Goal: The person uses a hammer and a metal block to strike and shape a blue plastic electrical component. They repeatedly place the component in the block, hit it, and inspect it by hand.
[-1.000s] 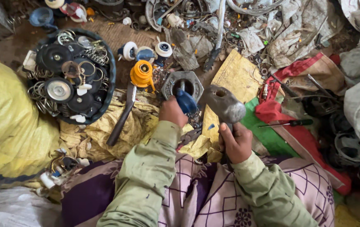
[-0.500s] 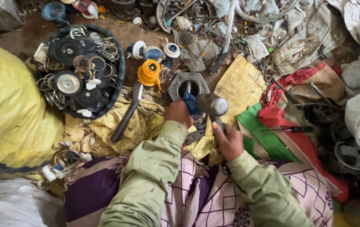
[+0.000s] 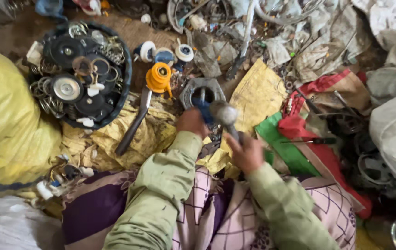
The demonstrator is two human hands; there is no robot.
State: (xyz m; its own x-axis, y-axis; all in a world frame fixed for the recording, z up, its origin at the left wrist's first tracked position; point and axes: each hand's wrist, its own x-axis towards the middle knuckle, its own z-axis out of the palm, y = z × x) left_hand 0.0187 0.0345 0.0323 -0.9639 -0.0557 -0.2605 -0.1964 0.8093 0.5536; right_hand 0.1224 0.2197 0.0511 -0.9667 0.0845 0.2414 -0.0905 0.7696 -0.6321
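My right hand (image 3: 245,153) grips the handle of a hammer whose blurred grey metal head (image 3: 223,112) is right over the blue-handled tool. My left hand (image 3: 191,122) holds that blue-handled tool (image 3: 203,107), which stands with its tip in the hole of a large grey hexagonal metal nut (image 3: 195,88) on the ground. Both arms wear pale green sleeves. An orange plastic spool (image 3: 159,78) lies just left of the nut.
A round black basin (image 3: 125,74) full of metal rings, discs and springs sits at the left. A dark metal bar (image 3: 134,124) lies on yellow sacking (image 3: 114,139). A yellow sack (image 3: 8,125) bulges far left. Scrap, wires, red and green cloth (image 3: 295,148) crowd the right.
The hammer head has come down from a raised position at the right onto the blue-handled tool. My left hand has stayed on the tool at the nut.
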